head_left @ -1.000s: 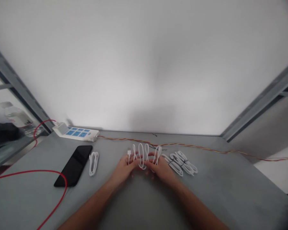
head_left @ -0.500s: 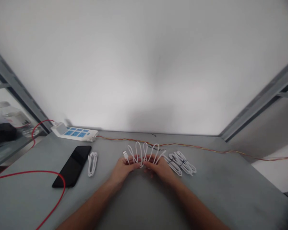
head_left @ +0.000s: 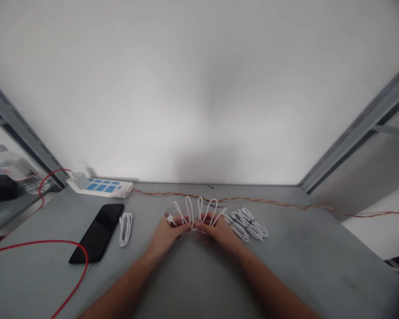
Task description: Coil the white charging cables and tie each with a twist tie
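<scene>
Your left hand and right hand stay close together and hold a white USB cable in tall loops, just left of the bundled cables; its plug has moved further left.

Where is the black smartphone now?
In the head view, the black smartphone lies on the grey table, left of a coiled white cable, beside a red cable.
</scene>
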Motion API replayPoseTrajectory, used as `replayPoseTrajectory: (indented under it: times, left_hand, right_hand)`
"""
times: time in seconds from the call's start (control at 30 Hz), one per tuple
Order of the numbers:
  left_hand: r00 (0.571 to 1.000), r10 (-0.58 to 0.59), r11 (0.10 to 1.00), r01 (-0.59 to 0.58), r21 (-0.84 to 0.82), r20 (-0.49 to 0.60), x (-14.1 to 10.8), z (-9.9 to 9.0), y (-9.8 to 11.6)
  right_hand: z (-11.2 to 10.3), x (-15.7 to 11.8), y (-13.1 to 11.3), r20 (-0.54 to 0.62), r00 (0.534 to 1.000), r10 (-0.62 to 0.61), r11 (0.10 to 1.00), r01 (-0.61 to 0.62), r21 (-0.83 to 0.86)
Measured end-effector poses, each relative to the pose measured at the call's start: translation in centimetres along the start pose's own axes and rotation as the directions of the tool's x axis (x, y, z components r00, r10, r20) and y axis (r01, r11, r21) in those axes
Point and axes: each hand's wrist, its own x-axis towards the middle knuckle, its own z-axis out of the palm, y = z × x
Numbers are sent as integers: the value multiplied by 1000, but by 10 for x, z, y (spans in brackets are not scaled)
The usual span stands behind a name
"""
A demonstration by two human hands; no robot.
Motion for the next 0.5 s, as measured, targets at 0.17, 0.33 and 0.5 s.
replayPoseTrajectory:
  times: [0.17, 0.33, 0.5]
  left_hand:
    - [1000, -3, 1000, 3, 7, 27, -1, 1, 1]
    - [999, -3, 1000, 2, 4, 39, -2, 0, 3]
    - [1000, 0, 1000, 1, -7, 22, -2, 1, 2]
  right_hand:
    - [1, 1, 3, -24, 1000, 14, 1000, -14, 14]
    - [1, 2, 3, -39, 998, 46, 998, -45, 33]
    - [0, 3, 5, -26, 999, 19, 999, -18, 40]
